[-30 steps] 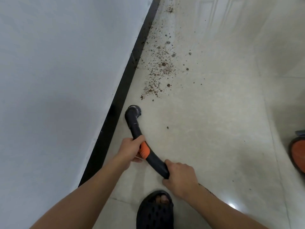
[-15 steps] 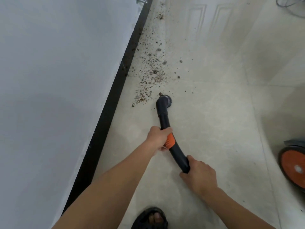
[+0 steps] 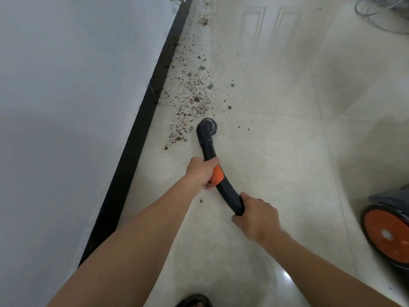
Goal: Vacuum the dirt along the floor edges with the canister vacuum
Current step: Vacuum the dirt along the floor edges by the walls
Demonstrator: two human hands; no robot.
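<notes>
Left hand (image 3: 202, 171) and right hand (image 3: 256, 216) clamp the wand (image 3: 210, 151); its nozzle (image 3: 207, 128), ahead of the left hand, sits at the edge of the dirt (image 3: 190, 100). A hasty sweep could scatter it wider.

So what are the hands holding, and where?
Both grip the black vacuum wand: left hand at its orange patch, right hand at the rear end.

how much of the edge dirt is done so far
Early. Done: the floor beside the baseboard nearest the person looks clean, bar one speck. In hand: left hand and right hand grip the wand, its nozzle at the near end of the dirt trail. Left: nearly all that trail along the baseboard ahead.
</notes>
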